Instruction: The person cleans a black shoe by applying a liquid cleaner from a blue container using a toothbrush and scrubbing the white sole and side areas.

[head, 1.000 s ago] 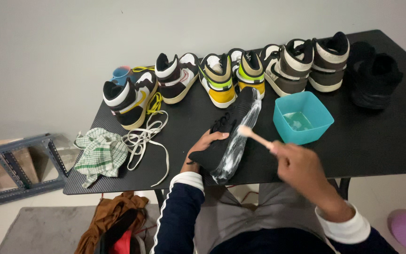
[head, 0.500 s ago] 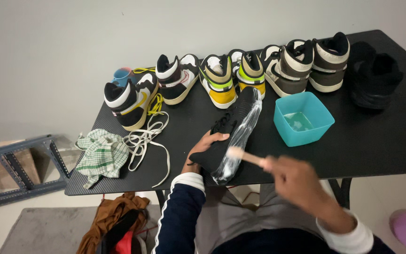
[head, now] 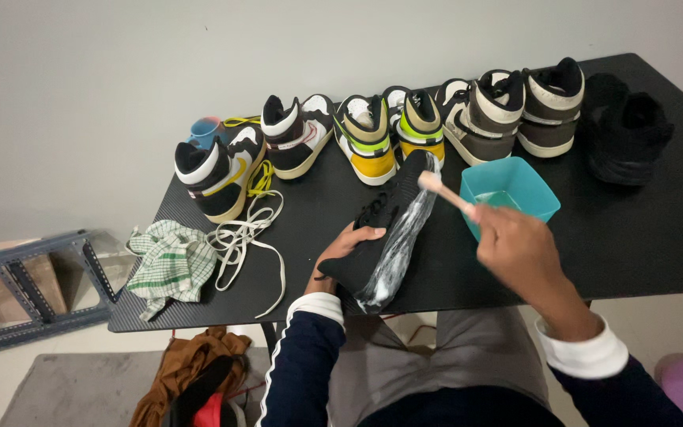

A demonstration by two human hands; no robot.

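Note:
My left hand [head: 340, 251] grips a black shoe [head: 381, 225] lying on its side on the black table [head: 658, 229], its sole [head: 401, 241] turned up and covered in white foam. My right hand [head: 515, 249] holds a wooden-handled brush [head: 440, 190], whose head rests against the toe end of the sole. A turquoise basin [head: 511, 190] stands just right of the shoe, close behind my right hand.
A row of several high-top sneakers [head: 373, 138] lines the table's far edge, with a black shoe [head: 626, 130] at the right. White laces [head: 247, 237] and a green checked cloth [head: 171, 261] lie at the left. A brown bag [head: 191, 379] sits on the floor.
My right hand has moved the brush up along the sole, from its middle to the toe end. The left hand keeps the shoe in the same place.

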